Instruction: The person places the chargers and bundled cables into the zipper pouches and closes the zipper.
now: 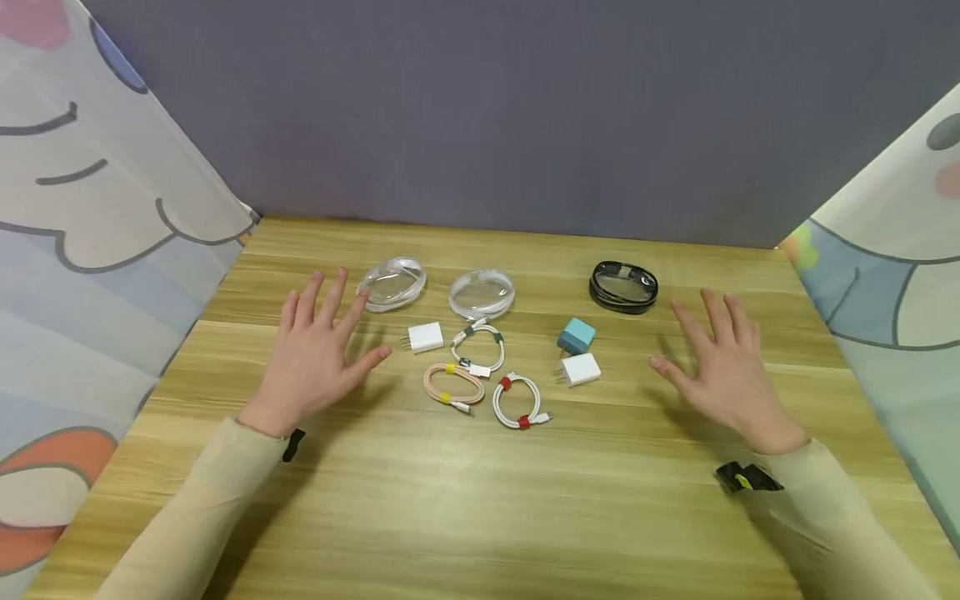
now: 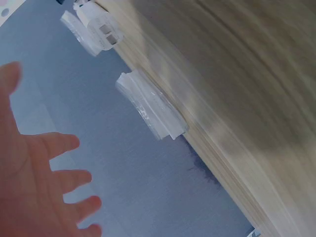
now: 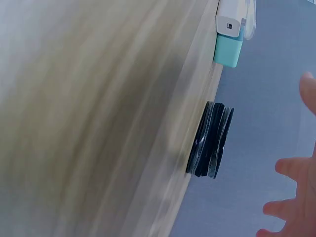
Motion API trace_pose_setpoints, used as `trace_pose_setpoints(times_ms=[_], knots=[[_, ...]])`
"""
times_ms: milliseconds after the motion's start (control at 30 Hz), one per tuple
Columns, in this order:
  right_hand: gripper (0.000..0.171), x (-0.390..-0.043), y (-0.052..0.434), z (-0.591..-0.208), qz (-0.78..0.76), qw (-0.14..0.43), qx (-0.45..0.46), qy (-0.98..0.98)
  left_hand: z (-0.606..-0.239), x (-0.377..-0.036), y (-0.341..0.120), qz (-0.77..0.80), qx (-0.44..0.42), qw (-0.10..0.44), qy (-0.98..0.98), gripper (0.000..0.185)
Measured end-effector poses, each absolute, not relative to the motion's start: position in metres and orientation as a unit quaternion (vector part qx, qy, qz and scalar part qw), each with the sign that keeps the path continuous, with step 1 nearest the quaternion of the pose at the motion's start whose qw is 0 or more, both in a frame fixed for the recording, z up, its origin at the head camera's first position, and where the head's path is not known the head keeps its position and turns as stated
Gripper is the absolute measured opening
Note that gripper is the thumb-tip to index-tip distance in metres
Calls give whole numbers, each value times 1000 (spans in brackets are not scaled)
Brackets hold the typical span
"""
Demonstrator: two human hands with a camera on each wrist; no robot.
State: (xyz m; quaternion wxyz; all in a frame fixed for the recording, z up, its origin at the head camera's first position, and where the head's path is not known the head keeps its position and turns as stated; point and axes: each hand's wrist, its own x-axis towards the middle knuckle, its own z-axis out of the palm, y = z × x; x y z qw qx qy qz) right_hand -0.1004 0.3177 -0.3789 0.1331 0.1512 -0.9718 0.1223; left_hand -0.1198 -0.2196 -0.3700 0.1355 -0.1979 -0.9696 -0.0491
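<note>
My left hand (image 1: 311, 358) is spread over the left of the table, its fingertips near a clear oval case (image 1: 392, 307) and a white charger plug (image 1: 426, 337). My right hand (image 1: 723, 371) is spread on the other side, closest to a black-rimmed oval case (image 1: 623, 306). Neither holds anything. A second clear case (image 1: 482, 315) sits in the middle. Below it lie a white cable with green ties (image 1: 502, 354), a pink cable with yellow ties (image 1: 427, 385) and a white cable with red ties (image 1: 537, 398). A blue plug (image 1: 576, 336) stands behind another white plug (image 1: 580, 369).
The wooden table (image 1: 480, 517) ends at a grey panel (image 1: 495, 117) along the back. Cartoon-printed cloth (image 1: 97, 208) hangs at the left, with similar cloth (image 1: 892, 275) on the right. Dark straps sit at both sleeve cuffs.
</note>
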Motion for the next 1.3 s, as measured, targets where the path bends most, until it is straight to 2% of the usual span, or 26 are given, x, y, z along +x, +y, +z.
trace_pose_setpoints(times_ms=[267,633,867,1300], knots=[[72,-105,306,-380,150,128,167,-966,-370,-126,-223,-85,-240,200,-946,53],[59,-118,271,-384,210,158,210,-942,-359,-151,-225,-156,-235,175,-943,28],[50,-129,241,-381,270,146,243,-920,-361,-172,-231,-182,-219,135,-949,27],[46,-141,194,-378,371,48,268,-888,-368,-202,-238,-245,-217,83,-941,38]])
